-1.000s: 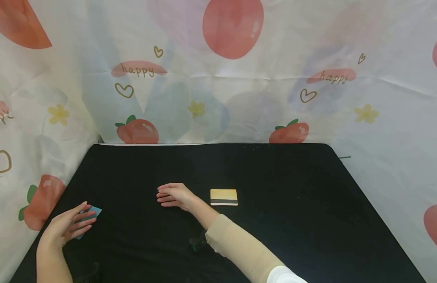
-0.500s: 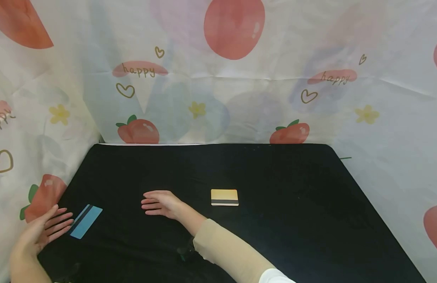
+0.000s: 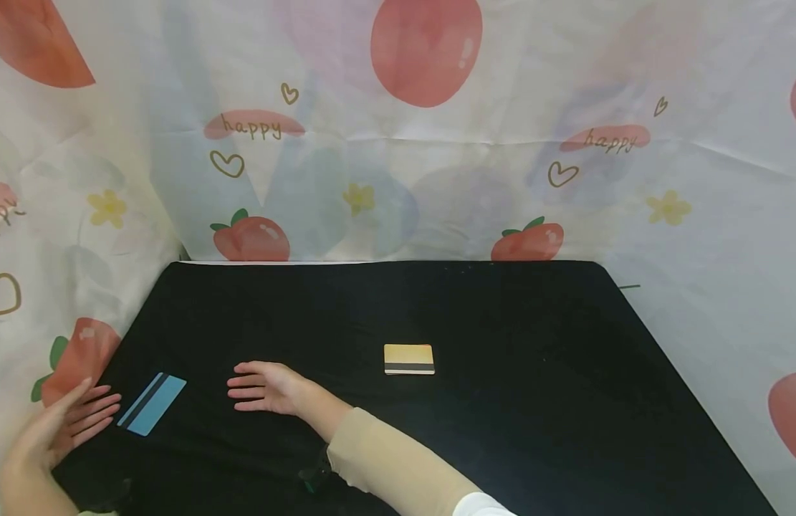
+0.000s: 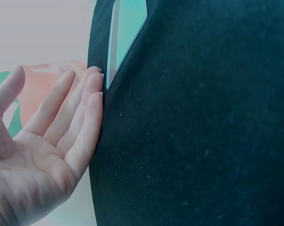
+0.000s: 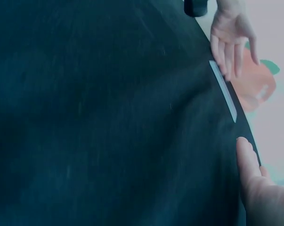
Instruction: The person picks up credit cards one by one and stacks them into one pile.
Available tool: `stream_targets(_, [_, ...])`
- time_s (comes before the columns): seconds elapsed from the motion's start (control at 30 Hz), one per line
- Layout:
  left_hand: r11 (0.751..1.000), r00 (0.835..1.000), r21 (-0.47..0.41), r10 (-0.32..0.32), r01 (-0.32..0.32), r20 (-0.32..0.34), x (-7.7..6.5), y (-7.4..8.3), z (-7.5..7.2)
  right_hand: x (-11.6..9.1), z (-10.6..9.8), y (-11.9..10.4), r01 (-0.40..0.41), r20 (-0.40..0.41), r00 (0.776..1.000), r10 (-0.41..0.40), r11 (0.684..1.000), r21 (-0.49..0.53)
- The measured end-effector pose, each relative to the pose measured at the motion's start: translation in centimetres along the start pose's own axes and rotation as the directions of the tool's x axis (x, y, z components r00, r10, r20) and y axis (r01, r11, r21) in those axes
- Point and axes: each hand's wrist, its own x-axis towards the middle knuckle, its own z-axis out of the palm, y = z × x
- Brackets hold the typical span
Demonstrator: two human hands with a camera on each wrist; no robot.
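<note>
A blue card (image 3: 152, 404) with a dark stripe lies flat and slanted near the table's left edge. Just left of it is my left hand (image 3: 61, 431), fingers straight and apart from the card, holding nothing. In the left wrist view the same hand (image 4: 47, 146) shows its palm, with part of the card (image 4: 127, 28) beyond the fingertips. My right hand (image 3: 269, 388) is right of the blue card, fingers extended and nothing in it. A yellow card (image 3: 408, 359) with a dark stripe lies flat near the middle of the table.
The table (image 3: 533, 401) has a black cover, and its left edge runs beneath my left hand. Behind and at both sides hangs a pale curtain (image 3: 436, 208) printed with fruit, hearts and flowers.
My left hand has come off the blue card and drawn away to the left, leaving it on the table. My right hand has moved left and nearer, away from the yellow card.
</note>
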Motion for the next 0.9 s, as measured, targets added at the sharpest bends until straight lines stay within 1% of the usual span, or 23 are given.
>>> stream_targets(0.07, [1.0,1.0,-0.015,-0.025,0.025,0.012,-0.1,0.1,-0.1,0.1,0.6,0.4,-0.012,0.013,1.0,0.012,1.0,0.019])
stream_targets(0.2, [0.997,0.998,-0.034,-0.069,0.069,0.01,-0.3,0.2,0.0,0.4,1.6,1.1,-0.032,0.036,0.999,0.03,0.998,0.057])
stream_targets(0.3, [0.996,0.996,-0.025,-0.088,0.088,0.017,-0.3,0.3,0.0,0.7,2.1,1.6,-0.043,0.033,0.999,0.041,0.995,0.085])
stream_targets(0.43, [0.993,0.993,0.024,-0.114,0.114,0.017,-0.2,0.2,0.0,1.0,2.5,2.3,-0.049,0.022,0.999,0.047,0.991,0.121])
stream_targets(0.6, [0.982,0.986,0.088,-0.167,0.165,0.006,-0.3,0.3,0.2,1.3,2.8,2.8,-0.044,0.023,0.999,0.041,0.988,0.148])
stream_targets(0.77, [0.974,0.978,0.096,-0.208,0.203,0.036,-0.3,0.4,0.6,1.5,3.0,2.8,-0.058,0.035,0.998,0.053,0.985,0.16])
stream_targets(0.9, [0.969,0.968,0.117,-0.23,0.218,0.101,-0.1,0.4,1.0,1.7,2.9,2.9,-0.073,0.042,0.997,0.067,0.983,0.168])
